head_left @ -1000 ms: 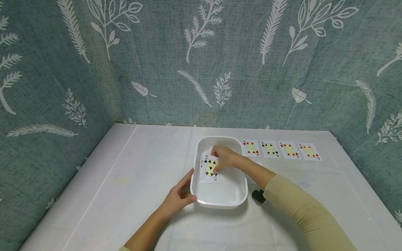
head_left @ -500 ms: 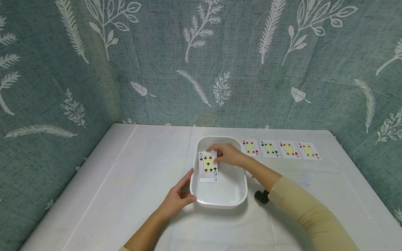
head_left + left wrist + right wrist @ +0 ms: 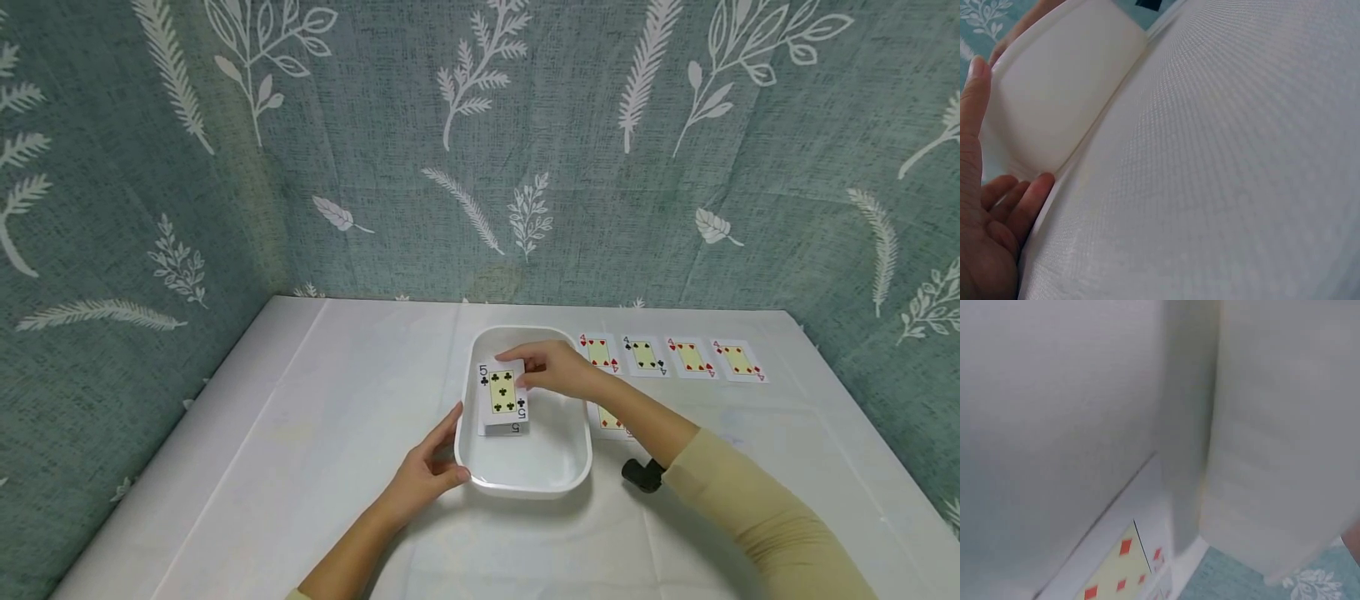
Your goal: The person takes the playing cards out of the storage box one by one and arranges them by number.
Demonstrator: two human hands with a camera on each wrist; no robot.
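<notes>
In the head view, a white plastic tray (image 3: 525, 462) stands on the table. My left hand (image 3: 423, 471) holds its near left side, thumb at the front corner. The left wrist view has that hand's fingers (image 3: 1030, 206) against the tray's outer wall (image 3: 1066, 81). Over the tray, my right hand (image 3: 558, 371) pinches a five of clubs playing card (image 3: 504, 393) by its right edge. Beneath it lies another card (image 3: 513, 430), mostly covered, with a 5 showing at its corner. The right wrist view does not show the grip; the tray wall (image 3: 1279, 444) fills much of it.
Right of the tray several fours lie face up in a row, ending at a four of diamonds (image 3: 738, 361). Under my right forearm a red-diamond card (image 3: 611, 421) is partly hidden. A small black device (image 3: 642, 475) sits by the right sleeve. A patterned curtain (image 3: 480, 208) encloses the table.
My right hand has shifted its hold on the five of clubs, now squared up and raised above the card below. The right forearm moved slightly right, uncovering more of the red-diamond card. Left hand unchanged.
</notes>
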